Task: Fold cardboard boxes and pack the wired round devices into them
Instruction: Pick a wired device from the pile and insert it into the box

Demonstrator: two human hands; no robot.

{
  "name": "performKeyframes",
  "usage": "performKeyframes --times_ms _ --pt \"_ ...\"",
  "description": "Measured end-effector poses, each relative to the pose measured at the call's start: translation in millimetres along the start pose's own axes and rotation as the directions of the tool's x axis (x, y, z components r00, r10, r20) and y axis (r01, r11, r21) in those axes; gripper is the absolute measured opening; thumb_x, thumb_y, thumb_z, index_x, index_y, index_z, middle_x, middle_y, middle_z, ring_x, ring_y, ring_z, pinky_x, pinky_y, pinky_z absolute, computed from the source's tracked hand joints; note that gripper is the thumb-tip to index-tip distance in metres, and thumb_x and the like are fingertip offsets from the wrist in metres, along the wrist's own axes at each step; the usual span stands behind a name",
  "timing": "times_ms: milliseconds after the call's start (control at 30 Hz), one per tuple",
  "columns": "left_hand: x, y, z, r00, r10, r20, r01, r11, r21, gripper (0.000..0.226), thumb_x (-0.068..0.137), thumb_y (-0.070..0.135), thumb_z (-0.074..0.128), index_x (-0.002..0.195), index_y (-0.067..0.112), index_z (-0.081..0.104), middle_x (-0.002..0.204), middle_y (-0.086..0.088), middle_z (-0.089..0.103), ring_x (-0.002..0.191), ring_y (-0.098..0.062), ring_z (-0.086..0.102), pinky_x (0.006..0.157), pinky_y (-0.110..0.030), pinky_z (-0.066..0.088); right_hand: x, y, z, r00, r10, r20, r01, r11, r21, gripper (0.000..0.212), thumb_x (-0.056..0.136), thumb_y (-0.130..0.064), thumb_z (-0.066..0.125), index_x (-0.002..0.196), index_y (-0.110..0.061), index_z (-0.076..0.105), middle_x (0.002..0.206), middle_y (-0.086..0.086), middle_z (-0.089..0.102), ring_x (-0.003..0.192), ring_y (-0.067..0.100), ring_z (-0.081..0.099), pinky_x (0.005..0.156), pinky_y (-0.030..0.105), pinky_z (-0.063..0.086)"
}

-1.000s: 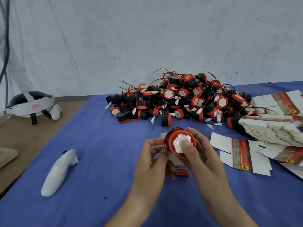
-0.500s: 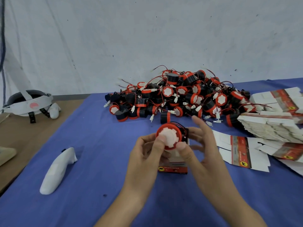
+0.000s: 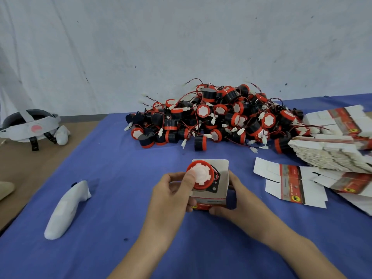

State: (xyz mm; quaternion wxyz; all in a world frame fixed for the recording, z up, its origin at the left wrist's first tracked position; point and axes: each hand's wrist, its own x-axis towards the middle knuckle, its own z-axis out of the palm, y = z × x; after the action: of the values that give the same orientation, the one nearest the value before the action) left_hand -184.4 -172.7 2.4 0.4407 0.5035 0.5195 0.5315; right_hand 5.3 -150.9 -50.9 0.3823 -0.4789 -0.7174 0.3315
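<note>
A small folded cardboard box (image 3: 221, 178), white with a red band, stands upright in front of me with its top flap raised. My right hand (image 3: 235, 202) grips it from the right side and below. My left hand (image 3: 173, 194) holds a round device (image 3: 200, 175) with a red rim and white face at the box's open mouth, thumb on its face. Its black body and red wire sit partly inside the box. A big pile of the same wired devices (image 3: 221, 119) lies behind.
Flat unfolded box blanks lie at the right: one single blank (image 3: 289, 184) and a thick stack (image 3: 330, 156). A white controller (image 3: 64, 210) lies on the blue cloth (image 3: 120, 238) at the left. A headset (image 3: 30, 125) rests on the brown table at far left.
My right hand has left the device and taken hold of the box. The left hand has brought the device down to the box's open mouth.
</note>
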Motion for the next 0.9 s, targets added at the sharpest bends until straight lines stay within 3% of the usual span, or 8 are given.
performKeyframes --times_ms 67,200,267,467,600,667,733,900 --pt "-3 -1 3 0.999 0.031 -0.025 -0.029 0.998 0.057 0.027 0.090 0.048 0.063 0.101 0.023 0.064 0.070 0.000 0.072 0.053 -0.005 0.063 0.049 -0.013 0.047 -2 -1 1 0.998 -0.001 -0.062 -0.001 0.999 -0.035 0.065 0.070 -0.056 0.076 0.118 -0.073 0.035 0.122 -0.039 0.056 0.113 -0.015 0.054 0.089 0.006 0.046" --pt "-10 -4 9 0.996 0.077 -0.045 -0.068 0.984 0.166 0.032 0.087 0.061 0.054 0.106 0.035 0.059 0.070 0.006 0.071 0.061 -0.006 0.066 0.062 -0.024 0.054 -4 1 5 0.980 0.000 -0.198 -0.019 0.995 -0.093 0.062 0.070 -0.057 0.076 0.116 -0.069 0.036 0.123 -0.039 0.054 0.115 -0.015 0.052 0.091 0.015 0.046" --pt "-15 -5 13 0.996 0.079 -0.036 -0.072 0.984 0.163 0.040 0.080 0.068 0.050 0.105 0.038 0.058 0.071 0.009 0.071 0.061 -0.004 0.066 0.058 -0.017 0.050 -5 -3 8 0.972 -0.044 -0.230 0.009 0.989 -0.149 0.062 0.070 -0.060 0.073 0.118 -0.070 0.035 0.126 -0.040 0.051 0.119 -0.014 0.049 0.090 0.016 0.044" --pt "-14 -10 16 0.998 0.059 -0.035 -0.054 0.989 0.139 0.020 0.095 0.052 0.052 0.107 0.037 0.059 0.073 0.004 0.071 0.056 -0.003 0.065 0.051 -0.009 0.044 -5 -8 9 0.959 -0.138 -0.247 0.039 0.930 -0.365 0.076 0.080 -0.045 0.078 0.116 -0.078 0.020 0.120 -0.053 0.036 0.113 -0.023 0.038 0.082 0.006 0.039" --pt "-13 -17 16 0.997 0.067 0.032 -0.073 0.967 0.245 0.028 0.093 0.059 0.044 0.110 0.041 0.057 0.087 0.021 0.069 0.062 -0.004 0.068 0.059 -0.016 0.049 -7 -4 10 0.969 -0.124 -0.216 0.023 0.908 -0.418 0.065 0.084 -0.043 0.076 0.126 -0.061 0.030 0.115 -0.048 0.039 0.111 -0.018 0.039 0.083 0.005 0.039" --pt "-11 -21 15 0.994 0.081 0.070 -0.099 0.943 0.317 0.031 0.095 0.059 0.039 0.116 0.043 0.055 0.091 0.030 0.066 0.065 -0.003 0.068 0.062 -0.019 0.051 -6 -3 10 0.972 -0.103 -0.212 0.008 0.913 -0.407 0.062 0.084 -0.045 0.076 0.132 -0.051 0.037 0.117 -0.041 0.043 0.114 -0.013 0.040 0.084 0.002 0.037" --pt "-9 -23 14 0.990 0.109 0.088 -0.135 0.912 0.387 0.038 0.093 0.064 0.033 0.120 0.045 0.051 0.085 0.022 0.068 0.065 -0.001 0.068 0.059 -0.016 0.051 -6 -3 10 0.975 -0.085 -0.206 -0.002 0.921 -0.388 0.059 0.084 -0.045 0.076 0.132 -0.047 0.041 0.121 -0.035 0.048 0.115 -0.011 0.043 0.084 0.000 0.036" --pt "-6 -28 12 0.968 0.207 0.145 -0.252 0.735 0.629 0.039 0.090 0.068 0.013 0.117 0.053 0.038 0.071 0.012 0.058 0.064 -0.009 0.060 0.051 -0.020 0.043 -8 -7 14 0.973 -0.102 -0.205 0.014 0.920 -0.392 0.061 0.084 -0.044 0.076 0.122 -0.054 0.029 0.110 -0.048 0.035 0.108 -0.033 0.029 0.086 -0.008 0.026"
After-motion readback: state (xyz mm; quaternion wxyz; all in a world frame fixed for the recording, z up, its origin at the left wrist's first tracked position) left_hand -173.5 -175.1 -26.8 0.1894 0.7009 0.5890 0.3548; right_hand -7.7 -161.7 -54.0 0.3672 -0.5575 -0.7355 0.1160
